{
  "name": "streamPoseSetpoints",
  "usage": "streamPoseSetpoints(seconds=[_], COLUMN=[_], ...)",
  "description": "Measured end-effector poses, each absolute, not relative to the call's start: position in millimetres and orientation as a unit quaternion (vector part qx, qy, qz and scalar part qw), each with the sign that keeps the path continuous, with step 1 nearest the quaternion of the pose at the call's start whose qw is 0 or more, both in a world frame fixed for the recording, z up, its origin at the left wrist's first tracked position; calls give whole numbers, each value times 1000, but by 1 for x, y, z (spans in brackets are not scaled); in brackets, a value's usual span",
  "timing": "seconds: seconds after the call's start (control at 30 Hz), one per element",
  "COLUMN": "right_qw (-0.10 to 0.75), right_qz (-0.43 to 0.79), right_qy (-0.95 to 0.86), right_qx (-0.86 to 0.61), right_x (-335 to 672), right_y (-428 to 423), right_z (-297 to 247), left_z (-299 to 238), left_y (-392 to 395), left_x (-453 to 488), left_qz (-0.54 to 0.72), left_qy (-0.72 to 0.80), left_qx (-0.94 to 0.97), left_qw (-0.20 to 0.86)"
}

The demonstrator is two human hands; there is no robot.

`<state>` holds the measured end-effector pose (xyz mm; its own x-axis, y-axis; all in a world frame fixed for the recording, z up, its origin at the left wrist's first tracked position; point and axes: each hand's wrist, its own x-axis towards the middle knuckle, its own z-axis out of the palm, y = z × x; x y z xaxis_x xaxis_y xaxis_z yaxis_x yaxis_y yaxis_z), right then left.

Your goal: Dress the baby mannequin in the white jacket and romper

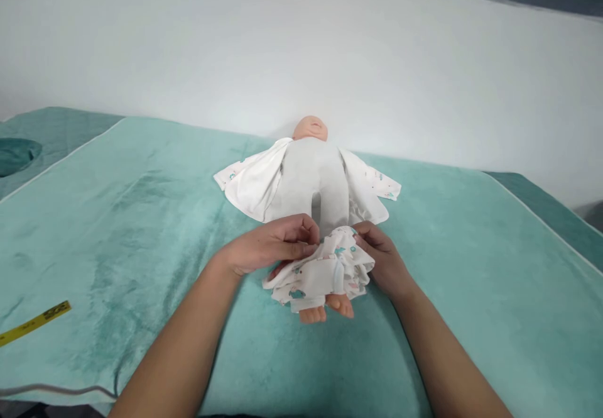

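A baby doll [308,160] lies on its back, its head toward the wall and its feet toward me. An open white jacket [257,182] with printed sleeves spreads out on both sides of its grey-white body. Printed baby trousers [325,273] are bunched around the lower legs, and the doll's feet [338,305] stick out of the cuffs. My left hand [282,240] pinches the waistband at the left, thumb against fingers. On the right edge, my right hand [380,254] grips the gathered cloth, its fingertips partly hidden behind the fabric.
A green plush sheet [141,236] covers the table under the doll. A yellow strip with black marks [35,324] lies at the left. Behind the table stands a white wall [211,47]. Dark green cloth [19,154] is at the far left.
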<state>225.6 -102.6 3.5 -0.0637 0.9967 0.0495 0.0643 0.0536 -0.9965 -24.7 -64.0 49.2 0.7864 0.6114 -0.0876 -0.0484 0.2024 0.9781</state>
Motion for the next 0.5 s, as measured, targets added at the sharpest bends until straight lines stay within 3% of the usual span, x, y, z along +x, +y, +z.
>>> streamPoseSetpoints(seconds=[0.27, 0.37, 0.5], right_qw=[469, 463, 447], right_qz=[488, 489, 493], right_qy=[-554, -553, -556], right_qx=[-485, -490, -498], right_x=[227, 227, 224], right_y=[-103, -103, -103], right_z=[5, 7, 10], left_z=[55, 54, 42], left_y=[-61, -59, -53], left_x=[-26, -23, -20], left_qz=[163, 249, 368], left_qy=[258, 326, 439], left_qx=[632, 690, 745], left_qw=[713, 597, 341])
